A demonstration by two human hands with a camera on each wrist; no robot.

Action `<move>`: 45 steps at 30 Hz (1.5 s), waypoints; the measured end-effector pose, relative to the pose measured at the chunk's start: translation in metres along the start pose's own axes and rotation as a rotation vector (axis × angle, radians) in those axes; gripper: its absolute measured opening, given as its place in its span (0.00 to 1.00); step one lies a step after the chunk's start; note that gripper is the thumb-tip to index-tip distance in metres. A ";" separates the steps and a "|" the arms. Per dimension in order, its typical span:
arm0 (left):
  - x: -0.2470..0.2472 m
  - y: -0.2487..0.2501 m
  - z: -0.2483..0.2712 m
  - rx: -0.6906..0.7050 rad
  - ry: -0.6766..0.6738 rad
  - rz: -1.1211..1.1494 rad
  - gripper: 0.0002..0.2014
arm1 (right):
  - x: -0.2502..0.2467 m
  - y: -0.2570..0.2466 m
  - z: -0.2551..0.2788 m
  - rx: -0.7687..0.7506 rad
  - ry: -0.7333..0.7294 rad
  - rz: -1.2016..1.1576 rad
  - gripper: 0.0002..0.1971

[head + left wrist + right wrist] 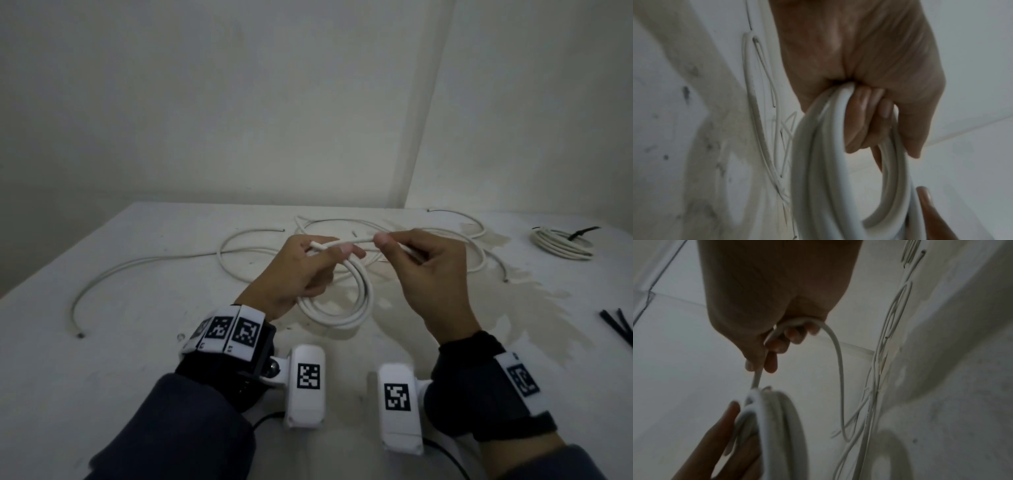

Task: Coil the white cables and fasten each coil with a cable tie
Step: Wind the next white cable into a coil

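My left hand (308, 267) grips a coil of white cable (346, 301) with several loops, held above the table; the left wrist view shows my fingers (865, 120) curled through the coil (838, 178). My right hand (421, 263) pinches the same cable's free stretch (346, 242) just right of the left thumb. In the right wrist view the cable (836, 363) runs through the right hand's fingers (777, 344) and arcs down toward the table, with the coil (777, 426) below.
Loose white cables (239, 246) sprawl over the white table (102, 342) behind my hands. A tied coil (561, 245) lies at the far right. Black cable ties (616, 325) sit at the right edge. Walls meet close behind.
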State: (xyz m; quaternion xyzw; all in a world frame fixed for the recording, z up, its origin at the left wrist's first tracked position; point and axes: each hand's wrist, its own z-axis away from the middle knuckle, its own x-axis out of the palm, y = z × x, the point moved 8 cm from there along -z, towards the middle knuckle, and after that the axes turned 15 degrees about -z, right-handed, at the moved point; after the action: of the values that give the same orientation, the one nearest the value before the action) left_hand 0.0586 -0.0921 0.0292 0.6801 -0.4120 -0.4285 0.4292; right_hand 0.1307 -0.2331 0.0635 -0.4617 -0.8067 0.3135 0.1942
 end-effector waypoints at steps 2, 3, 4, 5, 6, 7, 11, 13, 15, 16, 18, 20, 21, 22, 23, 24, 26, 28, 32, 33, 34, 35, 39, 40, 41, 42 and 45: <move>-0.007 -0.002 0.000 0.000 0.039 0.104 0.13 | 0.001 0.004 -0.001 0.075 -0.032 -0.067 0.05; -0.011 -0.004 0.000 -0.001 0.066 0.161 0.14 | 0.004 0.006 -0.001 0.107 -0.069 -0.078 0.06; -0.015 -0.006 -0.001 -0.004 0.099 0.214 0.15 | 0.008 0.007 0.001 0.151 -0.116 -0.095 0.05; -0.019 -0.008 -0.001 -0.007 0.133 0.257 0.15 | 0.014 0.009 0.003 0.202 -0.164 -0.125 0.04; -0.022 -0.009 -0.001 -0.008 0.164 0.285 0.15 | 0.018 0.011 0.005 0.245 -0.195 -0.152 0.04; -0.024 -0.010 -0.001 -0.007 0.188 0.298 0.14 | 0.020 0.011 0.005 0.263 -0.197 -0.162 0.04; -0.014 -0.006 -0.001 0.003 0.151 0.231 0.09 | -0.004 0.003 -0.003 0.119 0.044 -0.116 0.09; -0.009 -0.006 -0.001 -0.015 0.113 0.130 0.09 | -0.015 -0.001 -0.005 0.060 0.120 -0.095 0.09; -0.005 -0.010 -0.001 -0.042 0.080 0.053 0.08 | -0.021 -0.003 -0.005 0.022 0.155 -0.073 0.08; -0.004 -0.011 -0.001 -0.047 0.066 0.045 0.08 | -0.022 -0.004 -0.004 0.003 0.172 -0.065 0.08; -0.003 -0.010 -0.001 -0.047 0.063 0.052 0.08 | -0.024 -0.005 -0.003 -0.013 0.204 -0.062 0.07; -0.006 -0.010 -0.002 -0.038 0.095 0.092 0.08 | -0.024 -0.001 -0.004 0.028 0.184 -0.071 0.08; -0.010 -0.011 -0.002 -0.041 0.130 0.137 0.08 | -0.019 0.004 -0.003 0.088 0.132 -0.079 0.09; -0.015 -0.014 -0.001 -0.053 0.175 0.196 0.09 | -0.012 0.010 -0.002 0.171 0.057 -0.086 0.09; -0.020 -0.018 -0.001 -0.070 0.221 0.256 0.10 | -0.003 0.016 0.002 0.265 -0.019 -0.096 0.09; -0.025 -0.020 -0.001 -0.085 0.264 0.310 0.10 | 0.005 0.022 0.006 0.365 -0.083 -0.119 0.09; -0.028 -0.023 0.000 -0.096 0.331 0.386 0.10 | 0.023 0.033 0.016 0.555 -0.181 -0.214 0.10; -0.026 -0.023 0.000 -0.090 0.369 0.427 0.10 | 0.037 0.037 0.024 0.690 -0.239 -0.367 0.10; -0.022 -0.021 0.001 -0.068 0.464 0.434 0.10 | 0.049 0.038 0.035 0.893 -0.135 -0.847 0.05; -0.022 -0.021 0.002 -0.071 0.500 0.429 0.10 | 0.052 0.037 0.036 0.914 -0.120 -0.930 0.03; -0.021 -0.022 0.003 -0.075 0.538 0.425 0.10 | 0.056 0.037 0.037 0.918 -0.111 -0.992 0.02; -0.021 -0.023 0.004 -0.080 0.571 0.423 0.10 | 0.058 0.037 0.037 0.913 -0.106 -1.033 0.04; -0.017 -0.027 0.005 -0.095 0.614 0.389 0.11 | 0.068 0.036 0.041 0.949 -0.161 -0.996 0.21; -0.015 -0.028 0.004 -0.097 0.606 0.366 0.12 | 0.069 0.036 0.042 0.968 -0.187 -0.967 0.26; -0.013 -0.028 0.003 -0.101 0.596 0.342 0.12 | 0.069 0.037 0.043 0.984 -0.208 -0.938 0.30; -0.011 -0.028 0.002 -0.105 0.585 0.325 0.12 | 0.069 0.038 0.043 0.996 -0.229 -0.914 0.32; -0.005 -0.035 -0.001 -0.133 0.539 0.321 0.15 | 0.069 0.038 0.046 1.009 -0.255 -0.900 0.31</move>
State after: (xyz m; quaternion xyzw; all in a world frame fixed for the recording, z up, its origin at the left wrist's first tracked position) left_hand 0.0649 -0.0766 -0.0024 0.6659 -0.3563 -0.1858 0.6286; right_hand 0.0928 -0.1739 0.0056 0.1060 -0.6918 0.5916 0.4003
